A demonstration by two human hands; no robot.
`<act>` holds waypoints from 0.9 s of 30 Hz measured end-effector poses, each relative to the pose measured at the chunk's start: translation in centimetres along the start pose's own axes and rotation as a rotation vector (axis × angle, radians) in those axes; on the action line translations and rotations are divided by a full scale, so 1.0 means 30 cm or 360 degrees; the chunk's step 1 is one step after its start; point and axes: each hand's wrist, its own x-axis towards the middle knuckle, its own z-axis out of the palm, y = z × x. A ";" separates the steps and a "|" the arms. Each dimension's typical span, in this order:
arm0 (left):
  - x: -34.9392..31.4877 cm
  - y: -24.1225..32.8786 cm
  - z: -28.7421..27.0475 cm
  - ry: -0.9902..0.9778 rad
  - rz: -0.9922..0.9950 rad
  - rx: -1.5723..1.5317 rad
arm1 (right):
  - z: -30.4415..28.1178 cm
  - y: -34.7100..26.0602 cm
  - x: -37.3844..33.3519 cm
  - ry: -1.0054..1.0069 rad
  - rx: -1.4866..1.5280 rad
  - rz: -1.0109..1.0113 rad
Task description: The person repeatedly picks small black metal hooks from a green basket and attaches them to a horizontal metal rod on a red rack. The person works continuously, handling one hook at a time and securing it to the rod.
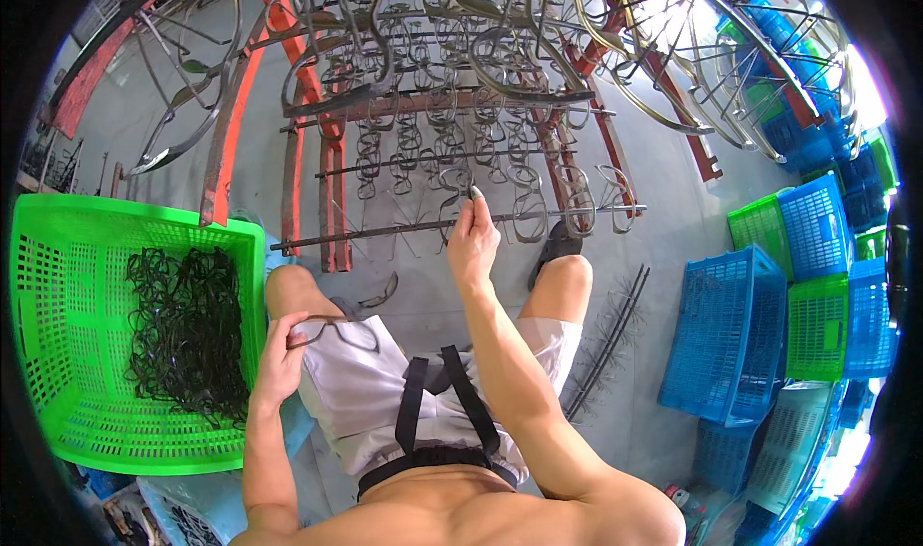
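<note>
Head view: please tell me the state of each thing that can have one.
Left hand: closed on glasses frame
Right hand: at front bar, grip unclear
Front bar: partly loaded
Green basket: open, partly filled
Blue crates: stacked
Spiked bars: lying down

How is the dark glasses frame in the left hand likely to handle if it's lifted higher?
The glasses frame is probably light for its size: just slim rims around wide openings. It seems fairly stiff, since it juts out from the left hand, held at one end, with no visible sag. Its narrow bridge may bend or snap if squeezed hard.
</note>
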 end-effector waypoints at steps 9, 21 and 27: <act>0.018 0.077 0.090 -0.0050 -0.0323 -0.1620 | -0.059 0.002 0.039 -0.0125 -0.0111 -0.0009; 0.183 0.198 0.136 -0.0303 -0.0164 -0.2131 | -0.216 -0.179 -0.186 -0.1109 0.0240 -0.0661; 0.292 0.240 0.115 0.0052 -0.0202 -0.1705 | -0.156 -0.210 -0.206 -0.1508 0.0925 0.0416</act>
